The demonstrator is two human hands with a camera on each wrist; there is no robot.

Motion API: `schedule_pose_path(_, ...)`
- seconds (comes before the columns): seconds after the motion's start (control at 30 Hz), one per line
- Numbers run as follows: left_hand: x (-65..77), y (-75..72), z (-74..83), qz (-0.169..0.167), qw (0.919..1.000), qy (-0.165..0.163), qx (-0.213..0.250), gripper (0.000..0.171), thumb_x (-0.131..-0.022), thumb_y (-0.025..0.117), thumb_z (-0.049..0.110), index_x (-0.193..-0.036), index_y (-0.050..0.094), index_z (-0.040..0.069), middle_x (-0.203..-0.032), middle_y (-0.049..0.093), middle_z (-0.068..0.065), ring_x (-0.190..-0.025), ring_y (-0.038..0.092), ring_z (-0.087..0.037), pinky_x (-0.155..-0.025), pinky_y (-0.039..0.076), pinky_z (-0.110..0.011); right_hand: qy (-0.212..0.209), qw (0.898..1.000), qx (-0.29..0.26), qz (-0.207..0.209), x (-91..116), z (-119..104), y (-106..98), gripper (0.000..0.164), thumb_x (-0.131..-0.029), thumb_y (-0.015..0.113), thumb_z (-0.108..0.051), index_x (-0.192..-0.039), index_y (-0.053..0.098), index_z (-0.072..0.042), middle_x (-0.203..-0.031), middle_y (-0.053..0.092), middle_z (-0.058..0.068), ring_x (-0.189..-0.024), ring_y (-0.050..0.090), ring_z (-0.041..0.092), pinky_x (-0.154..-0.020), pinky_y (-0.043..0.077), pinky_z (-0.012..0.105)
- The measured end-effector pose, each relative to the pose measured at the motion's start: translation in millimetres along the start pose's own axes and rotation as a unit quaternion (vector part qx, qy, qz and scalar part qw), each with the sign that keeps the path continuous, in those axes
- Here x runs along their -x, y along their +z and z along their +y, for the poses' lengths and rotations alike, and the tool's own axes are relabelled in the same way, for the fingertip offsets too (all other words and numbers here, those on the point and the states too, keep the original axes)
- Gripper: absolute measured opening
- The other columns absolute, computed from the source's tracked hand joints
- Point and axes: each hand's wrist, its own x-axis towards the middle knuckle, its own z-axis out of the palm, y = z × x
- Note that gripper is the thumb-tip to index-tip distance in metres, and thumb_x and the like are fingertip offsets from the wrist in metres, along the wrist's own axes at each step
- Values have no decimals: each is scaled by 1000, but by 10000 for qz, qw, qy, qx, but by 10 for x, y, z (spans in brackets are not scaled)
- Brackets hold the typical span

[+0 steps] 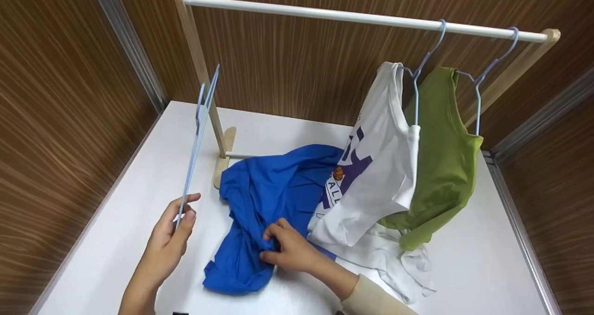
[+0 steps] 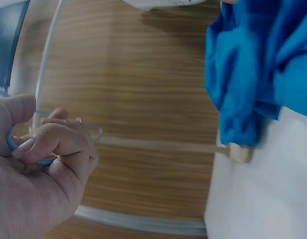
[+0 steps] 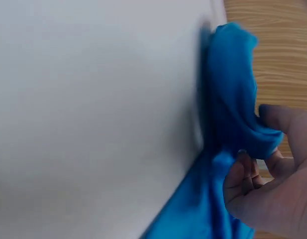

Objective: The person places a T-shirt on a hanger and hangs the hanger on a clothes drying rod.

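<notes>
In the head view my left hand (image 1: 168,245) holds a light-blue hanger (image 1: 191,159) upright by its lower end, seen almost edge-on. The left wrist view shows the fingers of this left hand (image 2: 49,159) curled round the hanger. A crumpled blue garment (image 1: 267,180) lies on the white table, partly behind a hanging white shirt. My right hand (image 1: 294,250) pinches a fold of this cloth between thumb and fingers. Up close in the right wrist view, the bunched blue cloth (image 3: 230,84) runs through the grip of the right hand (image 3: 272,194).
A rack with a white rail (image 1: 306,11) and wooden posts stands at the back. On its right side hang a white printed sleeveless shirt (image 1: 385,166) and a green one (image 1: 441,166). Beneath them a white cloth (image 1: 394,264) lies on the table (image 1: 482,268). Wood-grain walls (image 1: 60,97) enclose the space.
</notes>
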Motion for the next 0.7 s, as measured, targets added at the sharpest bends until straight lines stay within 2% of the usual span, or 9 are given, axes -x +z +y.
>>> schedule_pose_path(0.13, 81, -5, -97, 83, 9997, -73, 222, 31, -99, 38, 10, -130, 44, 7, -70, 34, -6, -42, 24, -12, -31, 22, -26, -575, 9968, -553, 81, -100, -231, 32, 30, -81, 68, -26, -108, 55, -20, -103, 51, -6, -89, 50, 9, -76, 44, 23)
schedule_pose_path(0.23, 123, -7, -182, 133, 9993, -197, 297, 31, -99, 38, 11, -129, 44, 7, -68, 35, -5, -42, 24, -11, -31, 22, -26, -1018, 9928, -554, -300, -188, -403, 115, 36, -87, 62, -25, -122, 53, -19, -117, 54, -8, -105, 51, 7, -88, 43, 26)
schedule_pose_path(0.37, 172, -11, -264, 215, 9985, -418, 297, 30, -99, 39, 14, -128, 47, 11, -69, 36, -4, -42, 24, -8, -31, 23, -24, -1312, 9838, -37, -1225, -291, -546, 315, 39, -91, 55, -29, -129, 50, -19, -125, 52, -11, -115, 44, 1, -98, 35, 25)
schedule_pose_path(0.47, 209, -8, -295, 181, 9983, -457, 311, 30, -100, 38, 14, -127, 47, 10, -69, 37, -4, -41, 24, -8, -31, 23, -24, -1371, 9736, 504, -1751, -331, -570, 486, 42, -91, 54, -32, -131, 49, -21, -130, 50, -7, -118, 42, 3, -98, 34, 25)
schedule_pose_path(0.6, 266, -11, -314, 166, 9982, -513, 278, 29, -99, 39, 13, -127, 48, 10, -67, 36, -4, -41, 24, -8, -32, 24, -25, -1144, 9642, 1160, -2093, -348, -553, 643, 48, -89, 56, -38, -135, 45, -28, -140, 40, -4, -119, 40, 10, -95, 36, 26)
schedule_pose_path(0.7, 308, -22, -311, 217, 9974, -647, 233, 28, -99, 40, 14, -126, 49, 13, -66, 36, -4, -41, 25, -7, -33, 25, -25, -1040, 9587, 1323, -2295, -363, -529, 666, 53, -89, 55, -44, -138, 39, -33, -145, 32, -5, -115, 39, 10, -92, 37, 25)
